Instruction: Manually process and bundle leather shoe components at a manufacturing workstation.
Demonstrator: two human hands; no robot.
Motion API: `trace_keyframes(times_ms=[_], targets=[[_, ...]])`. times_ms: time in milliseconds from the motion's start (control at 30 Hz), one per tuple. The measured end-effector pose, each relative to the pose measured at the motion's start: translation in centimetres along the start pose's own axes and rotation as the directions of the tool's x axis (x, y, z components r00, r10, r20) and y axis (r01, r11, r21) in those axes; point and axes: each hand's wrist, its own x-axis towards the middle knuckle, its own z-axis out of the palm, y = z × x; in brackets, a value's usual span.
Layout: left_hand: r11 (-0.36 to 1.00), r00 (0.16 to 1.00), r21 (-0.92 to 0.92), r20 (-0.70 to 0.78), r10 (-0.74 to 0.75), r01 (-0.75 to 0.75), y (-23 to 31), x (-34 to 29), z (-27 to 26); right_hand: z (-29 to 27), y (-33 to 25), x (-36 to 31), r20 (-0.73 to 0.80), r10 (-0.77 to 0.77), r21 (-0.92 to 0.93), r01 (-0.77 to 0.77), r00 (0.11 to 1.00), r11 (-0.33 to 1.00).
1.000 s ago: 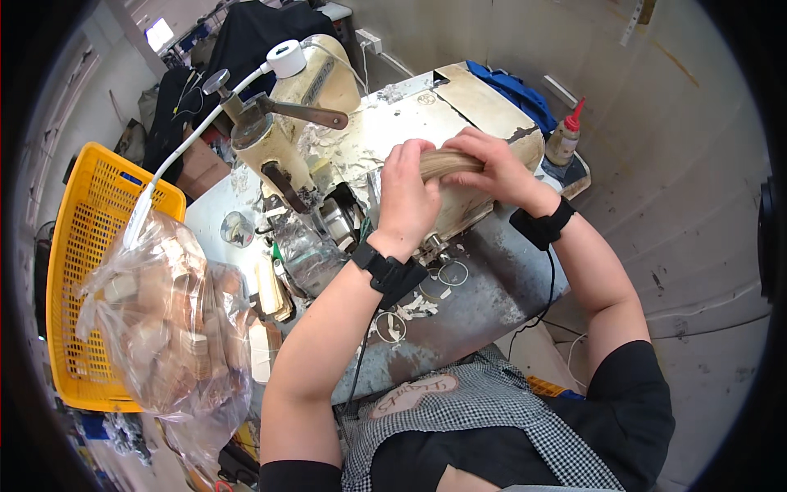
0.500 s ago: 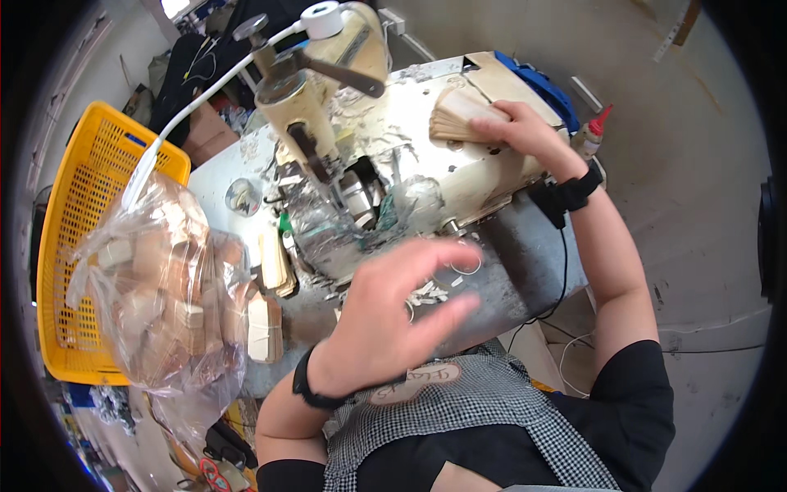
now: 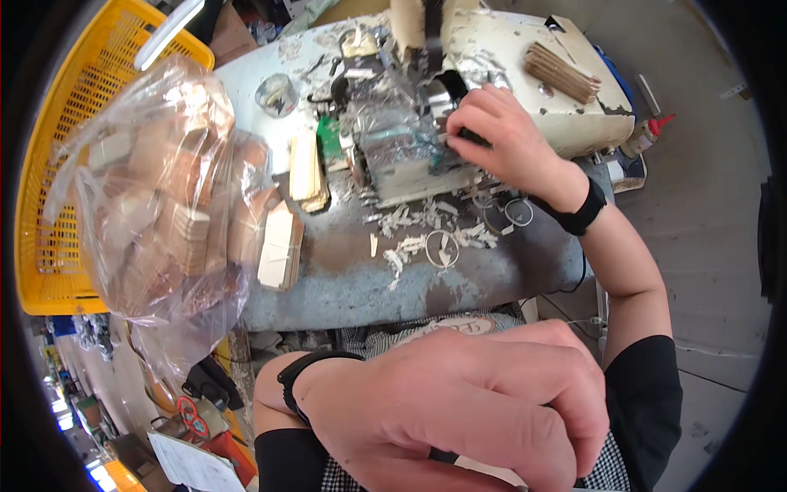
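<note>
My left hand [image 3: 459, 402] is raised close to the camera in front of my apron. Its fingers are curled, and whatever lies within them is hidden. At the machine [image 3: 426, 156], my right hand [image 3: 512, 143] has its thumb and fingertips pinched together beside the dark opening; what they grip is too small to make out. A fanned stack of brown strips [image 3: 561, 72] rests on the cream machine body, apart from the right hand. White scraps [image 3: 426, 230] and a thin ring [image 3: 443, 248] lie on the worktable in front of the machine.
On the left, a yellow basket [image 3: 37, 246] stands under a clear plastic bag [image 3: 164, 189] full of pale and brown bundles. Two pale bundles, one upper [image 3: 305, 172] and one lower [image 3: 280, 246], lie beside it. A red-tipped bottle [image 3: 643, 138] stands at the right edge.
My right hand has let go of the strip stack and moved left to the machine opening. My left hand has come nearer the camera and curled its fingers. The view has shifted.
</note>
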Motion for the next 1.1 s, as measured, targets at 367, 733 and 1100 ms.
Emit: trace_keyframes(times_ms=[367, 733, 1100], targets=[[0.928, 0.92, 0.115, -0.139, 0.367, -0.353, -1.8, -3.2, -1.7, -1.2, 0.3, 1.2, 0.03, -0.058, -0.072, 0.06, 0.998, 0.996], [0.829, 0.685, 0.32, -0.722, -0.1, 0.459, 11.6, -12.4, -1.6, -3.0, 5.4, 0.4, -0.219, 0.245, -0.396, -0.316, 0.944, 0.862], [0.733, 0.54, 0.336, -0.84, -0.051, 0.591, 12.1, -15.1, -1.8, 0.8, 5.7, 5.8, 0.239, 0.403, 0.329, -0.464, 0.883, 0.822]])
